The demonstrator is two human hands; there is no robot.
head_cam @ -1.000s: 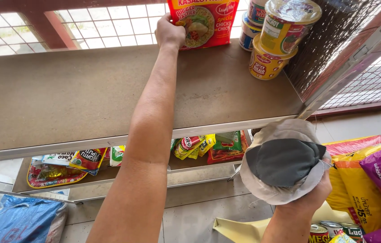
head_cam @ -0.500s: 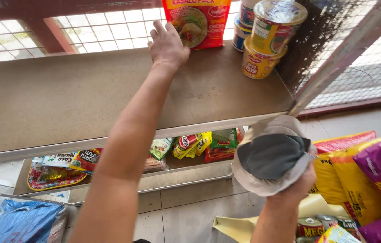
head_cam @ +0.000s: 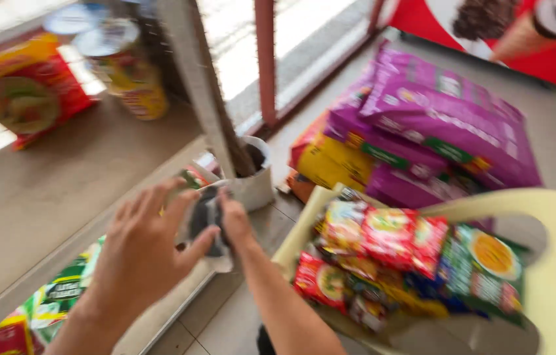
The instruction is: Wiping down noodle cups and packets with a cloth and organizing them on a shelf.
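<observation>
**Hands meet on a grey cloth at the shelf edge**

Shelf (head_cam: pixel 61 197) boards fill the left of the view, plain and brown. At the far left corner a red and yellow noodle packet (head_cam: pixel 18 92) stands upright, and just to its right sit stacked yellow cans (head_cam: pixel 123 72) with pale lids. Below the shelf edge, on a lower level, green and red snack packets (head_cam: pixel 48 299) lie flat.

Moving right, the left hand (head_cam: pixel 143 256) is spread wide, thumb and fingers curled toward a grey cloth (head_cam: pixel 207 217) at the front edge of the shelf. The right hand (head_cam: pixel 235 220) comes up from below and grips the same cloth from the other side, thumb pressed to it. The picture is blurred here, so whether the left hand truly closes on the cloth or only touches it is hard to tell.

Just behind the hands a white cup (head_cam: pixel 255 181) stands at the foot of a slanted post (head_cam: pixel 202 85).

Further right, a pale yellow plastic chair (head_cam: pixel 554 250) carries a heap of red, green and yellow snack packs (head_cam: pixel 396 256). Behind it, purple sacks (head_cam: pixel 435 125) lie stacked on a yellow sack (head_cam: pixel 324 164) on the floor.
</observation>
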